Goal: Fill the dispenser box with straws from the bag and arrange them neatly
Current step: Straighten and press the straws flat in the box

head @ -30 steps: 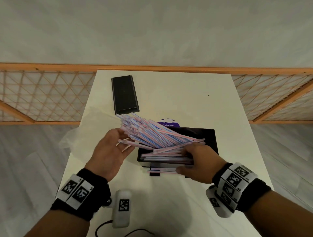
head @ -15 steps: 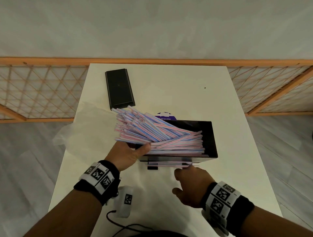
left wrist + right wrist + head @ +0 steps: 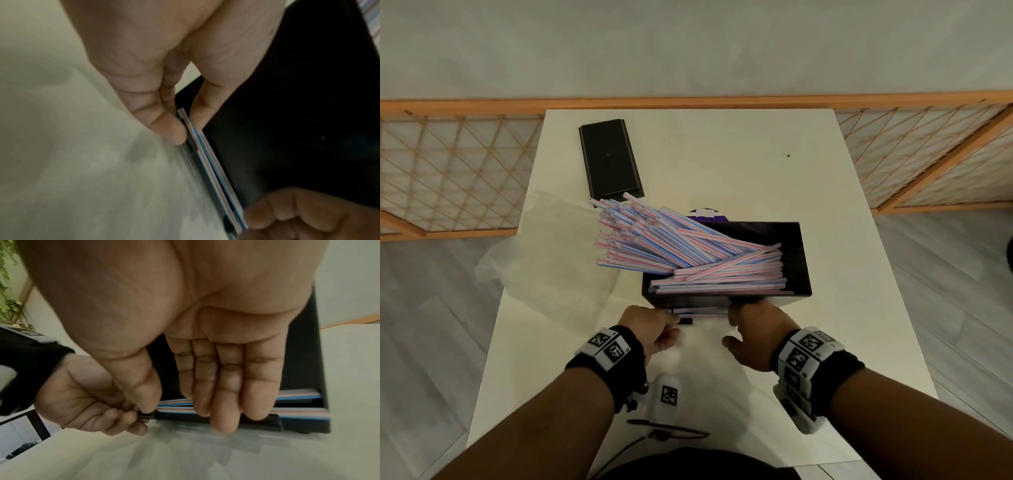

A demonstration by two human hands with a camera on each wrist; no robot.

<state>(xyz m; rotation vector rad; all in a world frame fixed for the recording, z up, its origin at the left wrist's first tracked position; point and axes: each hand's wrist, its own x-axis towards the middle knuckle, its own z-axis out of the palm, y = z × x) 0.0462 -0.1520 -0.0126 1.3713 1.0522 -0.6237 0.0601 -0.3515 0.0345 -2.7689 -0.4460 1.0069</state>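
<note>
A black dispenser box [image 3: 799, 260] stands mid-table, heaped with pink-and-blue striped straws [image 3: 688, 246]. The upper ones fan out over its left wall. A few straws [image 3: 700, 311] lie in the low front slot. My left hand [image 3: 671, 318] is at the slot's left end, where thumb and forefinger pinch the straw ends [image 3: 186, 120]. My right hand [image 3: 743, 315] lies on the same slot, its straight fingers [image 3: 224, 402] pressed over the straws [image 3: 296, 394]. An empty clear bag [image 3: 544, 260] lies left of the box.
The black lid [image 3: 609, 157] lies at the table's far left. A purple label [image 3: 707, 214] peeks out behind the box. A white tagged device [image 3: 667, 394] and a cable [image 3: 671, 428] sit near the front edge. An orange lattice fence [image 3: 448, 164] runs behind the table.
My left hand has let go of the fanned straws and dropped to the front slot. My right hand, drawn back half a second ago, is on the slot again.
</note>
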